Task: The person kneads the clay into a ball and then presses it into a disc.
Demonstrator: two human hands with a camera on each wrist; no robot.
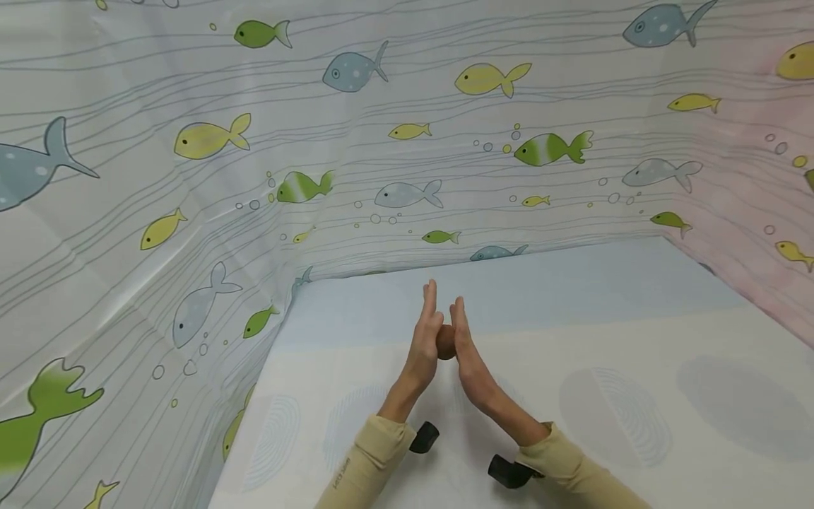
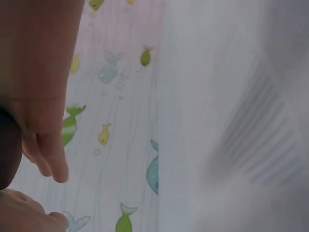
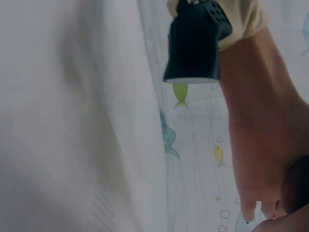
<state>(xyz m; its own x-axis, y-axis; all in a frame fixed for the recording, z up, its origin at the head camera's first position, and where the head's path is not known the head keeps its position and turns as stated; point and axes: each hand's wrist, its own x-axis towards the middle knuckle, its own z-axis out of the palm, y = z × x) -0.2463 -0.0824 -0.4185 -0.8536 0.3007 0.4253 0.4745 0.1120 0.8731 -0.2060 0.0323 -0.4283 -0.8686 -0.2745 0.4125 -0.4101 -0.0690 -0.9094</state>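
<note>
A small brown ball (image 1: 446, 342) sits between the two palms in the head view. My left hand (image 1: 425, 345) presses on its left side with straight fingers pointing up and away. From the other side my right hand (image 1: 470, 360) presses it, fingers likewise straight. The fingertips of the two hands stand apart. In the left wrist view the ball (image 2: 8, 150) shows dark at the left edge, beside the right hand (image 2: 41, 111). The right wrist view has the ball (image 3: 297, 186) at its right edge, against the left hand (image 3: 263, 154).
Below the hands spreads a white table surface (image 1: 610, 339) with a pale blue band and grey oval patterns. Fish-printed sheeting (image 1: 356, 141) rises behind and along both sides. Black wrist cameras (image 1: 425, 437) sit at both sleeve cuffs.
</note>
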